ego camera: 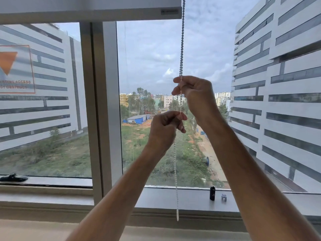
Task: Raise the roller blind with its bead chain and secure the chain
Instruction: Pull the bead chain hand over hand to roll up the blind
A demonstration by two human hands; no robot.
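Both hands are up on the chain (181, 49), pinching it. Left hand (165, 129) is curled with thumb and finger nipping the chain, and the right hand (194, 94) sits just above at about 1 o'clock, fingers closed on it too. Loose end dangles down toward 6 o'clock, ending in front of the sill (173, 197). A small black cylinder (212, 193) and a grey clip (224, 197) stand on the sill at 4 o'clock. Blind (86, 7) is rolled way up at 12; its label's unreadable. Window sticker (16, 70) at 9 o'clock reads partly "ACCESS" and "OBSTRUCT". Office blocks outside.
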